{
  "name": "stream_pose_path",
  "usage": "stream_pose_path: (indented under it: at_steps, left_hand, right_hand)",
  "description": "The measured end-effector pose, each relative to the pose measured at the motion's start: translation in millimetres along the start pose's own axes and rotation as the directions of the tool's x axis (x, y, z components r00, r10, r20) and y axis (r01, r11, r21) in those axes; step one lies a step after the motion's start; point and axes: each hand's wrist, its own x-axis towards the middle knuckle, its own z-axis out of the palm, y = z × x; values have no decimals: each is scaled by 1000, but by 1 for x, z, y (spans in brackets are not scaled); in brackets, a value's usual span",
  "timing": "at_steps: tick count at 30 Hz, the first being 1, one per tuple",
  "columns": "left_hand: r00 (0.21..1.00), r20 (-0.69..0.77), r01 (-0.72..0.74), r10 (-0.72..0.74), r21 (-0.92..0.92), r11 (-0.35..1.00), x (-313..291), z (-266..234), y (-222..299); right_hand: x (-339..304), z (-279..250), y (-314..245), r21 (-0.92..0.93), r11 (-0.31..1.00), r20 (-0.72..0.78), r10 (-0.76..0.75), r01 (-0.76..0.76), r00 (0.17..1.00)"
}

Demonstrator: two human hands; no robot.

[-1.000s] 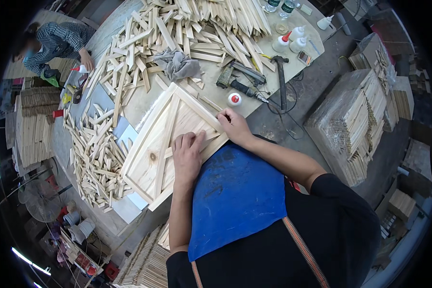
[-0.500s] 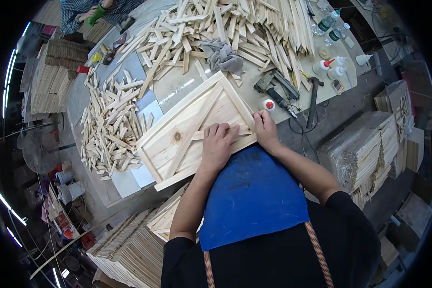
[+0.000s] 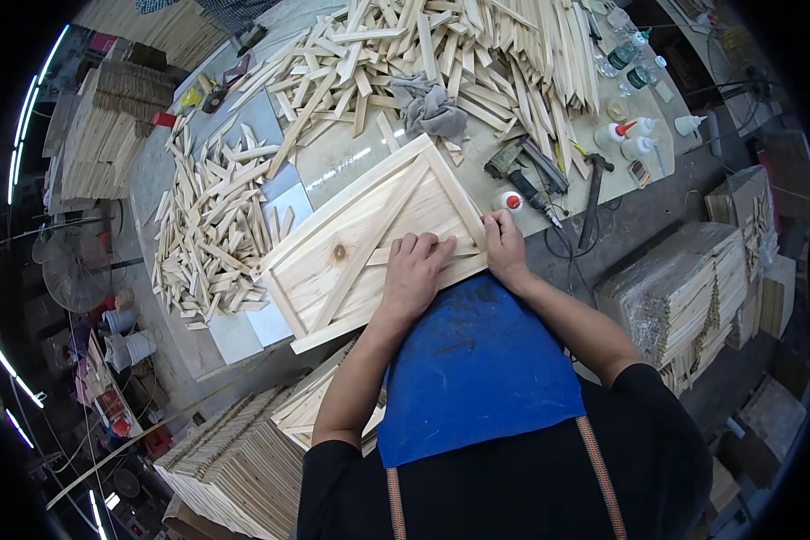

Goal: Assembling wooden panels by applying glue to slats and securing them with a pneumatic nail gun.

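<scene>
A framed wooden panel (image 3: 310,279) lies tilted on the table's near edge, against my blue apron (image 3: 481,360). It has a raised border, a long diagonal strip (image 3: 369,247) and a knot in the left part. My left hand (image 3: 412,274) is on the panel, fingers bent over a short wooden strip (image 3: 463,247) that meets the diagonal one. At the panel's right end my right hand (image 3: 506,250) is closed round the frame edge, thumb on top. Its fingertips are partly hidden.
Loose wood strips (image 3: 216,234) are heaped left and at the back. A grey rag (image 3: 430,108), a nail gun (image 3: 526,171), a hammer (image 3: 594,193) and glue bottles (image 3: 637,135) are beyond the panel. Panel stacks (image 3: 234,459) stand lower left and at the right (image 3: 666,288).
The view has shifted slightly, and the other person's hands with a green object have left the upper edge. My hands keep nearly the same places on the panel.
</scene>
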Motion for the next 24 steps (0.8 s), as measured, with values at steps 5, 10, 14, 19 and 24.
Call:
stream_pose_path:
  at_steps: [5, 10, 14, 19, 24]
  left_hand:
    - [1000, -10, -9, 9, -65, 998, 3, 0, -8]
    - [1000, 22, 14, -11, -156, 988, -1, -1, -13]
    - [977, -182, 77, -106, -160, 984, -5, 6, -13]
    - [919, -291, 227, -265, -158, 961, -13, -5, -19]
    - [903, -244, 354, -354, -46, 934, -49, -24, -41]
  right_hand:
    - [3, 0, -4, 24, 999, -6, -21, 21, 1000]
    - [-4, -12, -45, -138, 947, 66, -284, 291, 957]
    - [-16, -5, -75, -182, 731, 274, -604, 657, 748]
    - [-10, 9, -74, -179, 654, 511, -576, 735, 638]
    - [-7, 9, -63, -199, 603, 526, -599, 772, 603]
